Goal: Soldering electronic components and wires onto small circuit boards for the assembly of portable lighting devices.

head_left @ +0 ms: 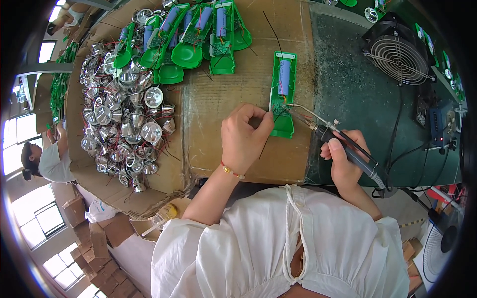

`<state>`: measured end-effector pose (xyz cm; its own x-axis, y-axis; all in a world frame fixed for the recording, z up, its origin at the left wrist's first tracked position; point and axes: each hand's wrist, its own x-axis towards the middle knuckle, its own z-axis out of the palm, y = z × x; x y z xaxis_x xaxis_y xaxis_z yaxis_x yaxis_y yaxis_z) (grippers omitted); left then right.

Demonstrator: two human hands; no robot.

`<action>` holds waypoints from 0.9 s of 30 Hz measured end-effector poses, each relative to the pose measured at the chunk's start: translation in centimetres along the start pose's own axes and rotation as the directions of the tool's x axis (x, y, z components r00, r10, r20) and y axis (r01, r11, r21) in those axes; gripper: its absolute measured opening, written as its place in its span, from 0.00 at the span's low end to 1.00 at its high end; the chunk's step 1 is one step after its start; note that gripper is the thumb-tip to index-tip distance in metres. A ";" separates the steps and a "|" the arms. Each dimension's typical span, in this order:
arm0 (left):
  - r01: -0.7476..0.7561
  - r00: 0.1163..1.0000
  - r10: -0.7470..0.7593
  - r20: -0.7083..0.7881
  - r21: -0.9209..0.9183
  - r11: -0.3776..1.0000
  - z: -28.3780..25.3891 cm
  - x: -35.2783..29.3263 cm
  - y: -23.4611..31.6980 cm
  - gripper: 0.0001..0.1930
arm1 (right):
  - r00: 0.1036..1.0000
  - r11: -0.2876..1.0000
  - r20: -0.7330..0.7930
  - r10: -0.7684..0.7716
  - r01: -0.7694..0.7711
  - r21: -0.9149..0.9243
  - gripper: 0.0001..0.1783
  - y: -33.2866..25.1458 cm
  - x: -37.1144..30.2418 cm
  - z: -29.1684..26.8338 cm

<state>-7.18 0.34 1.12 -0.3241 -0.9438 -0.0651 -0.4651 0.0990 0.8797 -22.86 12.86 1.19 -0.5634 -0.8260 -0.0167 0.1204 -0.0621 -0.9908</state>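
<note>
A green plastic housing (282, 128) lies lengthwise on the cardboard in front of me. In its upper part sits a purple cylindrical battery (283, 77), with a small green circuit board (278, 101) below it. My left hand (241, 131) is closed at the housing's left edge, thumb and forefinger pinching a thin black wire (265, 143) by the board. My right hand (346, 161) grips a soldering iron (354, 155) like a pen. The iron's tip and a thin curved metal feed tube (303, 108) reach the board from the right; the exact contact is too small to tell.
Left stands a cardboard box (121, 201) heaped with shiny reflector cups (128, 119) on red and black wires. Several green housings with batteries (198, 37) lie at the far side. A fan with a round wire guard (397, 57) and a blue control box (437, 126) occupy the right.
</note>
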 end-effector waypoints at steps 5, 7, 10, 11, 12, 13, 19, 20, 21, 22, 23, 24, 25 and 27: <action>-0.052 0.994 0.033 -0.106 -0.182 0.982 0.1 -0.4 0.3 0.05 | 1.000 1.000 0.004 0.009 -0.009 -0.012 0.09 -0.2 -0.2 -0.2; -0.099 0.994 0.090 -0.067 -0.144 0.985 -0.1 -0.4 0.2 0.04 | 1.000 0.999 0.017 -0.009 0.010 -0.030 0.09 -0.4 -0.2 -0.3; -0.107 0.993 0.108 0.053 -0.024 0.994 -0.3 -0.6 0.5 0.04 | 1.000 0.997 0.024 -0.011 0.013 -0.079 0.09 -0.5 -0.1 -0.2; -0.106 0.993 0.107 0.052 -0.024 0.994 -0.3 -0.5 0.5 0.04 | 1.000 0.996 0.019 -0.010 0.012 -0.083 0.09 -0.5 -0.1 -0.2; -0.112 0.992 0.113 0.057 -0.008 0.994 -0.3 -0.5 0.5 0.04 | 1.000 0.996 0.013 -0.008 0.010 -0.087 0.09 -0.4 -0.2 -0.2; -0.118 0.991 0.118 0.063 0.008 0.993 -0.2 -0.5 0.5 0.04 | 1.000 0.996 0.013 -0.007 0.008 -0.086 0.09 -0.4 -0.2 -0.1; -0.154 0.987 0.150 0.064 0.073 0.985 -0.2 -0.2 0.0 0.05 | 0.999 0.995 0.037 0.003 0.001 -0.101 0.09 -0.1 0.0 -0.1; -0.154 0.987 0.150 0.063 0.073 0.985 -0.3 -0.1 0.1 0.05 | 0.997 0.989 0.070 -0.035 0.044 -0.139 0.08 -0.1 0.1 -0.4; -0.134 0.989 0.130 0.075 0.053 0.990 -0.3 0.0 0.3 0.05 | 0.992 0.981 0.104 -0.070 0.088 -0.175 0.08 0.0 0.2 -0.5; -0.114 0.990 0.111 0.087 0.032 0.993 -0.3 0.1 0.3 0.06 | 0.992 0.981 0.104 -0.070 0.088 -0.176 0.08 -0.2 0.1 -0.4; -0.114 0.990 0.111 0.087 0.032 0.993 -0.3 0.1 0.3 0.06 | 0.997 0.986 0.072 -0.035 0.046 -0.162 0.08 -0.4 0.0 -0.2; -0.090 0.992 0.087 0.094 0.029 0.996 -0.4 0.1 0.3 0.06 | 0.999 0.989 0.041 0.001 0.005 -0.146 0.08 -0.5 -0.1 -0.1; -0.065 0.993 0.062 0.102 0.026 0.998 -0.4 0.1 0.2 0.06 | 0.999 0.989 0.042 0.001 0.005 -0.146 0.08 -0.5 -0.2 0.0; -0.073 0.992 0.070 0.101 0.032 0.997 -0.4 0.1 0.2 0.06 | 0.999 0.997 -0.028 -0.015 0.013 -0.076 0.09 -0.4 -0.3 0.0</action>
<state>-7.01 0.10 1.48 -0.4376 -0.8977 -0.0510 -0.4664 0.1781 0.8665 -22.70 13.16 1.63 -0.5881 -0.8088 -0.0057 0.0507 -0.0298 -0.9983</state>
